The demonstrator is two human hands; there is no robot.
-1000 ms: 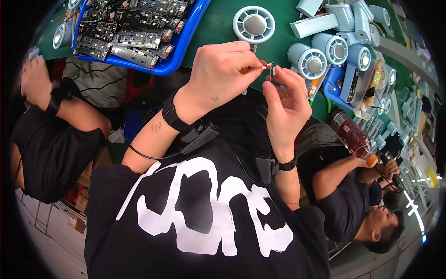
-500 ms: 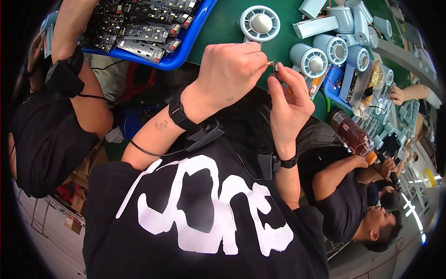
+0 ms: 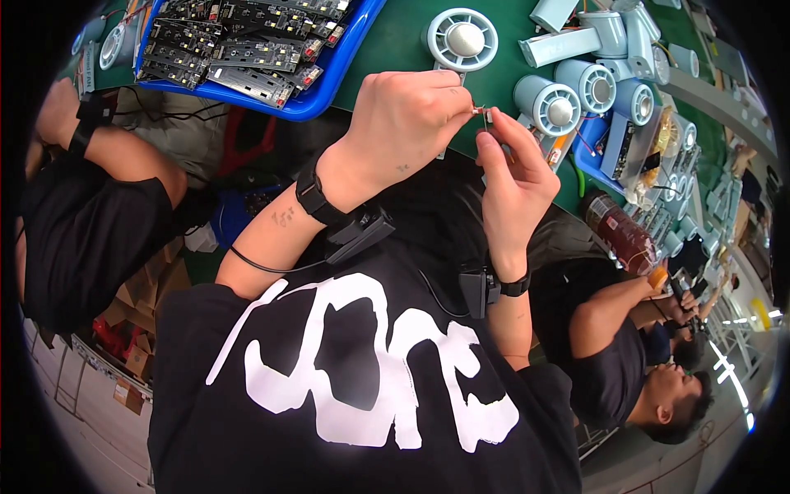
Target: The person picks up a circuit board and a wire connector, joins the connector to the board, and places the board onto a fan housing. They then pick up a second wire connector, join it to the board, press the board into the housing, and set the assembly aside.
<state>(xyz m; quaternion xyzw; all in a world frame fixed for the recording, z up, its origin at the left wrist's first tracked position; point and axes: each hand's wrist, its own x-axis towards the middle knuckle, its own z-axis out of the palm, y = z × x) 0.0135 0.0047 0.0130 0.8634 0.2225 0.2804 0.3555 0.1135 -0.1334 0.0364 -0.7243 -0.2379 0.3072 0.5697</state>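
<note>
My left hand is closed in a pinch, and its fingertips hold a small wire plug with a bit of red on it. Facing it, the thumb and fingers of my right hand grip a thin part, seen edge-on, with a small white connector on it. Plug and connector almost meet; I cannot tell whether they are joined. Just beyond my left hand lies a light blue handheld fan with a round grille. Its lower part is hidden behind that hand.
A blue tray of black circuit boards stands at the far left. Several light blue fan housings crowd the green table on the right, near a drink bottle. Co-workers sit on both sides: one at left, one at right.
The left co-worker's arm has drawn back from beside the blue tray toward the lower left. The right co-worker's arm has shifted slightly. My hands have barely moved, still pinching the small parts.
</note>
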